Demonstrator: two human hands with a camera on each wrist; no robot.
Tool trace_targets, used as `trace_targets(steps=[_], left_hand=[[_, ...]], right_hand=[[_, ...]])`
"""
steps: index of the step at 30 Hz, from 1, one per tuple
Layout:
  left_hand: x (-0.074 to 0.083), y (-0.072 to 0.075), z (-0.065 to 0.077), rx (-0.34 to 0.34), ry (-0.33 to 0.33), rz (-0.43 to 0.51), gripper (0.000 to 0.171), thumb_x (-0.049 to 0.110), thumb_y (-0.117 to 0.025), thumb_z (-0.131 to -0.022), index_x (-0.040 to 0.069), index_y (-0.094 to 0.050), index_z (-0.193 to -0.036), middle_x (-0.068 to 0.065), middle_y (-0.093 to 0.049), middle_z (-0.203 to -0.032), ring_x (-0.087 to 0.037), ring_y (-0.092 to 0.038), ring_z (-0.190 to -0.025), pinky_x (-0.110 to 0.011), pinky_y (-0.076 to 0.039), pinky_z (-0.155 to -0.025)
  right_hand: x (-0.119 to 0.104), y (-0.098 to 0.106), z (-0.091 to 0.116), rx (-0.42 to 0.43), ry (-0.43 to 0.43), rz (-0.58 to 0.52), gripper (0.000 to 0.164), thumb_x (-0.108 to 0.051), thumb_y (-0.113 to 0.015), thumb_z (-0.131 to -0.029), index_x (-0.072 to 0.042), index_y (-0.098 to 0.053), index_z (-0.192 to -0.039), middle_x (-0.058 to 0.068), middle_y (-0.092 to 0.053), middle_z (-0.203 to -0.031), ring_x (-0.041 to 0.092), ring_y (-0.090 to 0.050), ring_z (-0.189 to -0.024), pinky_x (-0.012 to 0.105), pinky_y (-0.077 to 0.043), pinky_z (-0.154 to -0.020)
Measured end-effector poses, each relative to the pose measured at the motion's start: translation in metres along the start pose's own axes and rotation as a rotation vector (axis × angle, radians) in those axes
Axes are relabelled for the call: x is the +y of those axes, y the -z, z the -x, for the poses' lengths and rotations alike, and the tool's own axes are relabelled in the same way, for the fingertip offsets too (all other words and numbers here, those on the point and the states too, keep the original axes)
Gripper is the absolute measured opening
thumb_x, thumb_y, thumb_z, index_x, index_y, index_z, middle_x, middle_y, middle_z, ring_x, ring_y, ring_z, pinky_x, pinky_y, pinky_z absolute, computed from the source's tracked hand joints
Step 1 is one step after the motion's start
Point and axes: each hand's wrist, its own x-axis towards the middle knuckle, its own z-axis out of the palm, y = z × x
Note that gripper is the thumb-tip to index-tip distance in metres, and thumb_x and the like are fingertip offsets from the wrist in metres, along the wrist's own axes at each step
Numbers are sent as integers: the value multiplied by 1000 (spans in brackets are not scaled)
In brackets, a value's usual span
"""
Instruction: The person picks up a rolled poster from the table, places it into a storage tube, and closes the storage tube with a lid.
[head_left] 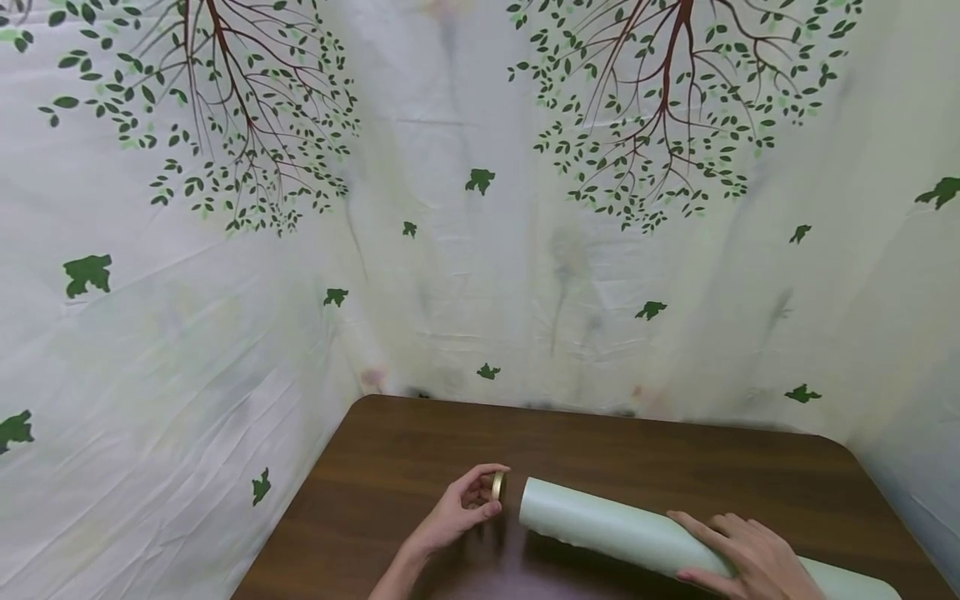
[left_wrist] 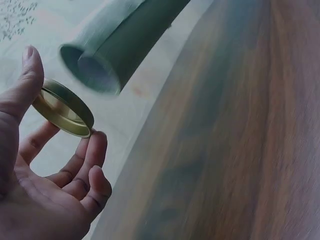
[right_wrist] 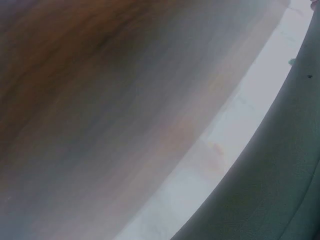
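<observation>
On brown table (head_left: 420,450) | left hand (head_left: 457,512) grip pinches gold ring (head_left: 497,486) | right hand (head_left: 750,558) flat on green roll (head_left: 600,525).

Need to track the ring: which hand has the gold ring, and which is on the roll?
The left hand pinches the gold ring between thumb and fingers, by the roll's open end. The right hand rests on the pale green roll.

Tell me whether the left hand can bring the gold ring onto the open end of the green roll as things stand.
Probably yes. The left hand pinches the gold ring just beside the open end of the green roll, with only bare table between them; the right hand rests on the roll.
</observation>
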Motion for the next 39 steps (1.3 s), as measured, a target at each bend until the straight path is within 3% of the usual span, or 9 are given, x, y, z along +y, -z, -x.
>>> trace_targets(steps=[5,11,20,26,31,35,39], left_hand=[[3,-10,2,-42,-38,79,52,17,-70,-100,3,-51,-147,-5,-60,-122,-7,-65,-101,-24,-55,-87],[5,-14,5,-43,-41,130,54,19,-70,-100,1,-50,-146,-1,-60,-123,-6,-65,-102,-23,-54,-88],[4,-13,9,-8,-41,102,53,18,-71,-99,2,-53,-146,-1,-61,-124,-8,-66,-101,-23,-55,-87],[4,-16,10,10,-35,83,56,20,-72,-98,-1,-53,-146,-10,-62,-126,-7,-65,-100,-21,-55,-85],[5,-18,11,35,-17,-18,58,25,-72,-97,2,-55,-148,-16,-68,-119,-6,-65,-96,-20,-54,-81],[8,-15,11,14,53,-98,60,34,-73,-96,10,-57,-149,-18,-72,-117,-6,-65,-93,-21,-53,-78],[10,-11,15,-46,65,-79,63,32,-71,-98,8,-51,-153,-18,-69,-126,-7,-65,-98,-20,-53,-80]], right_hand=[[-4,-2,-8,6,42,-8,67,-74,-68,-81,-35,-68,-135,-25,-39,-77,-10,-22,-66,13,-22,-57],[-7,-4,-12,-12,43,-4,66,-74,-67,-82,-35,-67,-136,-25,-40,-76,-9,-20,-65,12,-21,-58],[-13,-6,-15,-29,30,-8,67,-75,-67,-82,-36,-66,-137,-24,-44,-76,-9,-20,-64,14,-22,-57],[-16,-9,-15,-23,33,-19,67,-75,-66,-82,-36,-67,-136,-24,-44,-75,-9,-22,-63,15,-23,-56],[-16,-7,-15,-15,41,-14,66,-74,-68,-81,-36,-68,-135,-24,-45,-75,-10,-24,-63,14,-24,-55],[-14,-3,-21,-38,58,-20,66,-73,-69,-81,-37,-67,-136,-25,-41,-74,-9,-20,-64,14,-22,-56],[-13,0,-24,-74,61,-50,66,-68,-74,-79,-37,-66,-137,-25,-45,-76,-9,-23,-64,16,-25,-55]])
